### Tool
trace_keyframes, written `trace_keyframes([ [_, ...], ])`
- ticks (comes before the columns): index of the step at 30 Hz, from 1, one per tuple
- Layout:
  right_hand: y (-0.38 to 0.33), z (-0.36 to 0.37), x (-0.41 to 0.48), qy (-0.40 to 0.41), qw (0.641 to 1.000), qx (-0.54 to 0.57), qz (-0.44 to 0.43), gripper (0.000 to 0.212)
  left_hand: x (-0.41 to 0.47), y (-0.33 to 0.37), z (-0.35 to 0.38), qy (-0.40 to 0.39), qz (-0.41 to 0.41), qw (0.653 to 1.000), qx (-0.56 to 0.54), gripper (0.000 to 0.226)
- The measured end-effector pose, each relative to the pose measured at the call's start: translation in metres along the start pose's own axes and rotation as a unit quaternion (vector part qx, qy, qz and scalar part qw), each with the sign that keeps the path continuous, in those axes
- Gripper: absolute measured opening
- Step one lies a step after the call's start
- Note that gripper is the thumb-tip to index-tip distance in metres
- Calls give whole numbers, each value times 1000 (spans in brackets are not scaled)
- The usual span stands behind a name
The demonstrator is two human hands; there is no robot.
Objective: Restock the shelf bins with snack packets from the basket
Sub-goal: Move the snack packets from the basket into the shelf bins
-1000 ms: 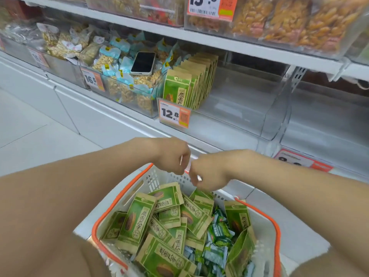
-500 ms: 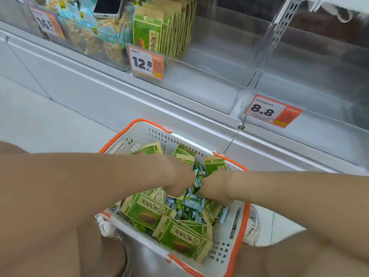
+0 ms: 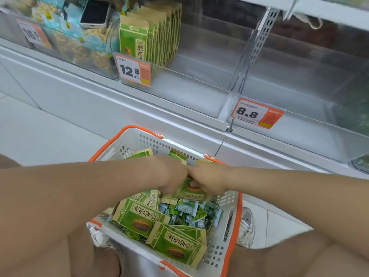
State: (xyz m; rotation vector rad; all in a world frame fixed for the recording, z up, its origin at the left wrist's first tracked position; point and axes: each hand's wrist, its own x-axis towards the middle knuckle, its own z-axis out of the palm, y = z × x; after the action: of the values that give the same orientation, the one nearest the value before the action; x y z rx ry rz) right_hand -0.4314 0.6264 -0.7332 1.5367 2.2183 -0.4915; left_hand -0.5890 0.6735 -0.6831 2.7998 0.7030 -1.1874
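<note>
A white basket (image 3: 223,244) with an orange rim sits on the floor below me, full of green snack packets (image 3: 139,218) and small green sachets (image 3: 189,212). My left hand (image 3: 171,174) and my right hand (image 3: 209,178) meet over the basket and both grip one green packet (image 3: 191,190), lifted a little above the pile. On the shelf, a row of the same green packets (image 3: 137,39) stands upright at the left of a clear bin (image 3: 199,96) behind the 12.8 price tag (image 3: 133,70).
A phone (image 3: 95,13) lies on bagged snacks in the clear bin (image 3: 69,48) at the upper left. Another clear bin (image 3: 319,126) carries the 8.8 tag (image 3: 257,114). A perforated upright (image 3: 261,33) divides the bins. A shoe (image 3: 246,226) shows right of the basket.
The view dropped from the shelf towards the basket. Both hands came down into the basket and now hold a green packet slightly raised.
</note>
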Motion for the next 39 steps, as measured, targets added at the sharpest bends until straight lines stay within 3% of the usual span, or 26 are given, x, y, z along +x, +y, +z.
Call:
trace_keyframes([
  [4,-3,-39,4,101,982,160,28,21,-13,-25,-23,16,-32,998,-59,36],
  [9,-9,-76,0,268,913,305,42,18,-40,-86,-59,168,-60,966,-185,19],
  [11,-13,-87,0,333,875,347,62,17,-52,-104,-67,242,-75,913,-320,16],
  [14,-17,-105,-3,422,814,386,99,16,-60,-117,-72,327,-47,772,-544,23],
  [15,-17,-112,-5,443,796,399,108,17,-62,-117,-73,333,-30,729,-597,28],
  [17,-16,-124,-8,472,753,443,120,17,-64,-115,-76,311,0,679,-665,37],
  [19,-12,-135,-11,497,719,466,135,18,-67,-108,-78,281,28,667,-689,35],
  [20,-9,-139,-13,507,720,453,139,19,-68,-105,-79,274,34,670,-690,33],
  [22,0,-145,-16,515,756,382,131,22,-68,-104,-82,285,30,668,-686,37],
  [25,14,-153,-22,490,833,233,104,29,-73,-117,-89,354,7,642,-680,62],
  [28,13,-159,-29,480,866,131,37,25,-82,-128,-92,337,60,717,-607,60],
  [30,6,-165,-33,487,863,134,17,25,-82,-130,-90,304,61,762,-568,52],
  [32,1,-172,-35,505,848,157,43,26,-79,-131,-90,279,48,778,-560,45],
  [35,6,-182,-39,556,792,223,119,20,-75,-134,-90,277,46,723,-631,30],
  [39,14,-188,-31,559,694,435,133,23,-71,-135,-94,299,46,573,-762,21],
])
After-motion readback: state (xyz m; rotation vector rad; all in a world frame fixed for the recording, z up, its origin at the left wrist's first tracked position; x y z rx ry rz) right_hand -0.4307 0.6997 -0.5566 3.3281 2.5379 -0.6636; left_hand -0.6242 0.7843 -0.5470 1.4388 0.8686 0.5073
